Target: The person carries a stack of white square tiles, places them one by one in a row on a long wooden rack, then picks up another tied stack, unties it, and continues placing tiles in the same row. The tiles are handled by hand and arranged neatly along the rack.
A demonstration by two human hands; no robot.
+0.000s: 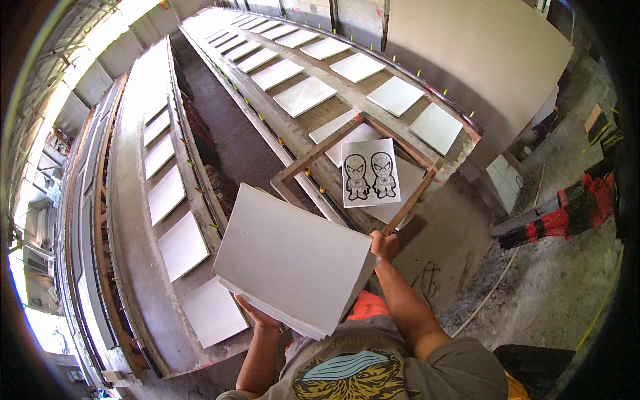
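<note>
In front of my body I carry a thick stack of white sheets (293, 257), tilted, with several layers showing along its near edge. My left hand (260, 313) supports it from below at the near left edge, its fingers partly hidden under the sheets. At the stack's right edge my right hand (385, 246) is closed on it. Just beyond that hand, a wooden frame (417, 200) rests over the end of the long table. A white sheet with two black-outlined cartoon figures (370, 173) lies within the frame's outline, on top of other white sheets.
Rows of single white sheets (305, 97) lie along the long table (373, 127), with small yellow-green pegs on its edges. Another long table with sheets (183, 247) runs on the left, across a dark aisle (220, 113). A large beige board (473, 60) stands at the right.
</note>
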